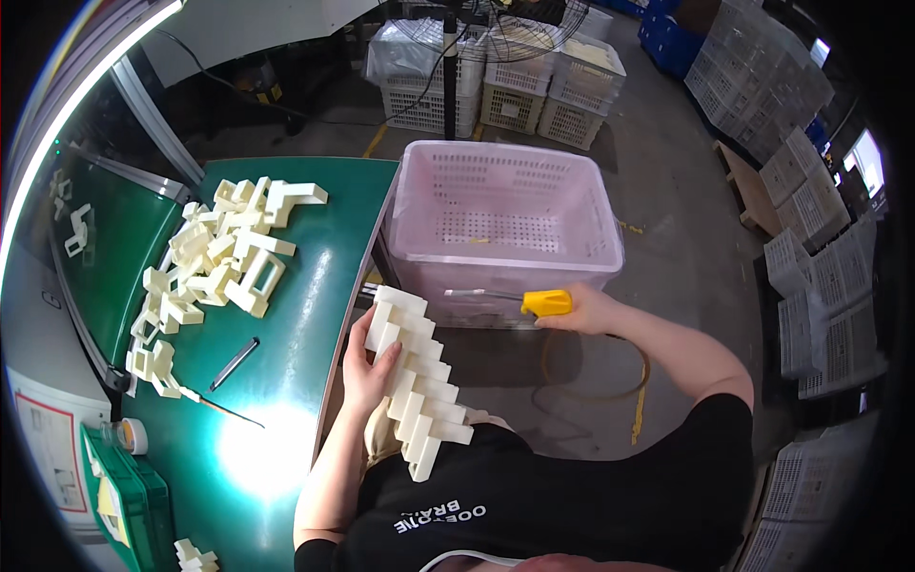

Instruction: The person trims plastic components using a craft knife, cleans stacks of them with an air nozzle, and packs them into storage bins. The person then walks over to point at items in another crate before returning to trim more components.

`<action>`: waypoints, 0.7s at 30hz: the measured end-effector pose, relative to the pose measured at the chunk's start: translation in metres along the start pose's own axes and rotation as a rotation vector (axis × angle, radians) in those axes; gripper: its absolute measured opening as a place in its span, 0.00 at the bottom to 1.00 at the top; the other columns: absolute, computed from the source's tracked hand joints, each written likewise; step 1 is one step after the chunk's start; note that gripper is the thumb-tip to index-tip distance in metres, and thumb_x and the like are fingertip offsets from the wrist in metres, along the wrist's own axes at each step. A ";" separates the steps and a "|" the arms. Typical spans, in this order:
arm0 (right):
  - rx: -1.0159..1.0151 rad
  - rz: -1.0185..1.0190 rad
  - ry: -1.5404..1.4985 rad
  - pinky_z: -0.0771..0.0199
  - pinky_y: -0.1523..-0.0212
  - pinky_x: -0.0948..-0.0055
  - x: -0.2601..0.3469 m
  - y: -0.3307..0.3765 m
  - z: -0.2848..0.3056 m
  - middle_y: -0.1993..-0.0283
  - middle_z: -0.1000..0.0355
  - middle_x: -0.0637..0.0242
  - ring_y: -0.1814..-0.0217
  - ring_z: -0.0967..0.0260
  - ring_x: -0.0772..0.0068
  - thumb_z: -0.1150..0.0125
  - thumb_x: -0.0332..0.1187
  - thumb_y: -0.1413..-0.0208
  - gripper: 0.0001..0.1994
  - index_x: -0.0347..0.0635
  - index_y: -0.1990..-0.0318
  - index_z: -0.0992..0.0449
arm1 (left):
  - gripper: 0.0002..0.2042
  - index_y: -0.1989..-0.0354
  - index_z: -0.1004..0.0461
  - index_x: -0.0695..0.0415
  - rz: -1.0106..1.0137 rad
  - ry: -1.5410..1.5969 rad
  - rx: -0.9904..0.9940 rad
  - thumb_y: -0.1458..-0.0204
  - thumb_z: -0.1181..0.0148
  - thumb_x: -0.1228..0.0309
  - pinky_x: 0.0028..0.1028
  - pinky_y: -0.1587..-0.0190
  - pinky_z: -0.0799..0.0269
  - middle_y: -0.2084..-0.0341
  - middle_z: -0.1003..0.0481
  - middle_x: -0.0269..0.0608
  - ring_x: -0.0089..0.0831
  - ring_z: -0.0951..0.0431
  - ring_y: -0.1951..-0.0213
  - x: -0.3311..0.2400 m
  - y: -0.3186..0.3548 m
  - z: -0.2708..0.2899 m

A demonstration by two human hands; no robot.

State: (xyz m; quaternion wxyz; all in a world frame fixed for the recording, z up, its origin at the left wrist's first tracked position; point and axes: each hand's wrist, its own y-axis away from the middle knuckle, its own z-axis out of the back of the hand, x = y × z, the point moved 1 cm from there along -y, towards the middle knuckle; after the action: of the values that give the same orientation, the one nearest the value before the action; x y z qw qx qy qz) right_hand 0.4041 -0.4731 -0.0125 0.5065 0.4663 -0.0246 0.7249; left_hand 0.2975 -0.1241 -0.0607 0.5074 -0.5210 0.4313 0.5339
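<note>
Left grip (364, 370) clamping cream stack (417, 377), right grip (591, 310) clamping yellow tool (546, 303), pink crate (505, 257) beyond, pieces (221, 246) piled left

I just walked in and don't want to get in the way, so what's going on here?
A person is holding a stepped stack of cream pieces in the left hand. The right hand grips a yellow-handled tool, its thin nozzle pointing toward the stack but not touching it. A pink crate stands on the floor just beyond. More cream pieces lie in a loose heap on the green table to the left.
</note>
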 end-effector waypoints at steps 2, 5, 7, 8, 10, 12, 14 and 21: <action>0.429 0.168 0.152 0.32 0.73 0.73 0.030 0.013 -0.010 0.79 0.29 0.71 0.77 0.32 0.77 0.32 0.47 0.52 0.19 0.39 0.66 0.23 | 0.29 0.37 0.43 0.62 -0.011 -0.021 -0.061 0.49 0.40 0.77 0.28 0.47 0.32 0.48 0.31 0.45 0.31 0.29 0.48 0.002 0.002 0.002; 0.544 0.029 0.101 0.35 0.81 0.77 0.043 0.010 -0.014 0.82 0.32 0.73 0.82 0.35 0.80 0.32 0.47 0.51 0.16 0.43 0.67 0.23 | 0.29 0.37 0.43 0.62 -0.086 -0.091 -0.074 0.49 0.40 0.77 0.28 0.47 0.31 0.47 0.32 0.45 0.31 0.29 0.49 0.008 0.006 0.010; 0.438 -0.029 -0.021 0.36 0.83 0.79 0.051 0.001 -0.004 0.82 0.33 0.73 0.84 0.36 0.82 0.32 0.47 0.51 0.16 0.44 0.68 0.23 | 0.29 0.37 0.43 0.62 -0.104 -0.027 -0.085 0.48 0.41 0.77 0.29 0.47 0.32 0.47 0.32 0.46 0.31 0.29 0.48 -0.001 0.012 0.009; 0.338 -0.047 -0.023 0.35 0.83 0.80 0.055 -0.009 0.007 0.83 0.33 0.74 0.84 0.36 0.83 0.33 0.47 0.50 0.15 0.44 0.70 0.24 | 0.30 0.36 0.44 0.62 -0.028 0.011 -0.085 0.48 0.41 0.77 0.29 0.46 0.33 0.47 0.32 0.46 0.32 0.30 0.47 -0.004 0.010 0.009; 0.437 -0.081 -0.005 0.35 0.82 0.82 0.060 -0.003 0.000 0.83 0.33 0.75 0.84 0.36 0.84 0.33 0.48 0.51 0.17 0.43 0.72 0.24 | 0.29 0.36 0.44 0.62 -0.052 -0.038 -0.096 0.47 0.41 0.76 0.29 0.46 0.32 0.47 0.33 0.47 0.32 0.30 0.47 -0.001 0.013 0.011; 0.482 -0.078 -0.022 0.36 0.83 0.82 0.062 -0.008 -0.008 0.84 0.33 0.75 0.85 0.36 0.84 0.33 0.47 0.51 0.16 0.43 0.71 0.24 | 0.29 0.36 0.44 0.62 -0.078 -0.038 -0.105 0.47 0.41 0.76 0.29 0.47 0.32 0.46 0.33 0.47 0.32 0.29 0.48 0.004 0.015 0.014; 0.559 -0.083 -0.056 0.37 0.85 0.82 0.060 -0.011 -0.015 0.85 0.34 0.75 0.87 0.37 0.83 0.33 0.43 0.50 0.14 0.42 0.68 0.25 | 0.29 0.36 0.44 0.62 -0.099 -0.037 -0.109 0.47 0.41 0.76 0.29 0.47 0.31 0.46 0.33 0.47 0.32 0.29 0.48 0.006 0.017 0.016; 0.681 -0.296 -0.211 0.42 0.87 0.81 0.040 -0.007 -0.005 0.86 0.37 0.75 0.88 0.41 0.84 0.33 0.38 0.49 0.11 0.42 0.71 0.27 | 0.29 0.36 0.46 0.63 -0.050 0.095 -0.124 0.46 0.42 0.76 0.32 0.42 0.36 0.45 0.35 0.49 0.33 0.32 0.44 0.002 0.025 0.018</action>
State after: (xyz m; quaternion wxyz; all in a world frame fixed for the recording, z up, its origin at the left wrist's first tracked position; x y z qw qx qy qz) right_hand 0.4047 -0.4389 0.0095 0.4166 0.6784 0.2331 0.5584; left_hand 0.2706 -0.1092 -0.0630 0.4662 -0.5868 0.4077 0.5215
